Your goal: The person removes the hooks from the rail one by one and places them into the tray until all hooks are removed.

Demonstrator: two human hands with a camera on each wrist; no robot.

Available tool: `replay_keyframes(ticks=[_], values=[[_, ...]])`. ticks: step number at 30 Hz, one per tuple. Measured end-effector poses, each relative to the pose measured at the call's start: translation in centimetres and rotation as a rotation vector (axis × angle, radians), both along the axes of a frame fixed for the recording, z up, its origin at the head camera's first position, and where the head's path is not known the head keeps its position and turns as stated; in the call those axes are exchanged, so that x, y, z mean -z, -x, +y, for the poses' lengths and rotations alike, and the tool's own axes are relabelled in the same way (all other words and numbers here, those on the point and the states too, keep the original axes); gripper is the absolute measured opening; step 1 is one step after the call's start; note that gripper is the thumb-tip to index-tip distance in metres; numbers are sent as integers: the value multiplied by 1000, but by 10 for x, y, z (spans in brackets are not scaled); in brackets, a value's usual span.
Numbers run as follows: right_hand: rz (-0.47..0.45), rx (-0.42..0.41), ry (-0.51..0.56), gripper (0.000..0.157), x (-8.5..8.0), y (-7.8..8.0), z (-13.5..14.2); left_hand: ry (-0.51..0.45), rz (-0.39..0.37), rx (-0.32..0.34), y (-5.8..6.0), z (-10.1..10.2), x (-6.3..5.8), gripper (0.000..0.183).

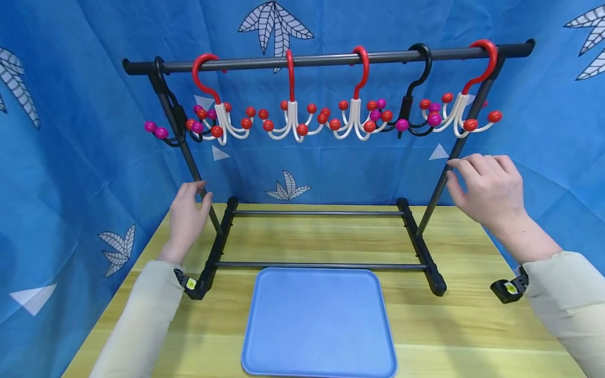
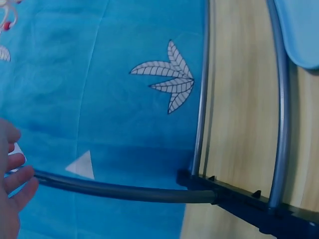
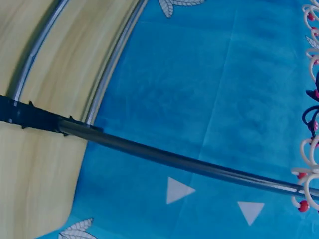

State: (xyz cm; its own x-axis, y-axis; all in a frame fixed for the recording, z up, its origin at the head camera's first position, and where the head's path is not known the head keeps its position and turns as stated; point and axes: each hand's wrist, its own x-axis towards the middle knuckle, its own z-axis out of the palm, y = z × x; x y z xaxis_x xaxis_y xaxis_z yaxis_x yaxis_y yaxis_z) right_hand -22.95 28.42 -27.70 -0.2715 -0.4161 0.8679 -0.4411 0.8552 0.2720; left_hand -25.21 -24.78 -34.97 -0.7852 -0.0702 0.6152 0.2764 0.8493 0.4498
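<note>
My left hand (image 1: 186, 215) is beside the left post of a black garment rack (image 1: 302, 62), its fingers loosely bent and nothing held. In the left wrist view, the fingers (image 2: 22, 180) show at the left edge near that post; contact cannot be told. Close to the right post, my right hand (image 1: 491, 189) hovers with relaxed, bent fingers, holding nothing; the right wrist view does not show it. From the top bar hang several white hooks with red necks and red balls (image 1: 293, 118) and two black hooks with magenta balls (image 1: 407, 107), one at far left.
On the wooden table (image 1: 472, 325), a blue tray (image 1: 319, 367) lies in front of the rack's lower bars (image 1: 321, 265). Black feet (image 1: 427, 262) hold up the rack on both sides. A blue cloth with leaf prints (image 1: 331, 178) hangs behind and at the sides.
</note>
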Motion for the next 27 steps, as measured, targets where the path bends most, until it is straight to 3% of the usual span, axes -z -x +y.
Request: replay_keyframes(ticks=[4,8,17,23,27], values=[[-9,22,65,30,-13,3,-1,-132,10,-77,10,-8,-4,28],[-68,71,165,30,-27,4,-1,-207,-14,-138,18,-17,-10,29],[-252,138,529,36,-65,17,0,-336,-94,-147,32,-19,-16,46],[-418,250,709,42,-89,31,-1,-356,-120,-165,38,-15,-17,46],[-507,264,795,44,-101,38,0,-337,-103,-183,41,-13,-21,43]])
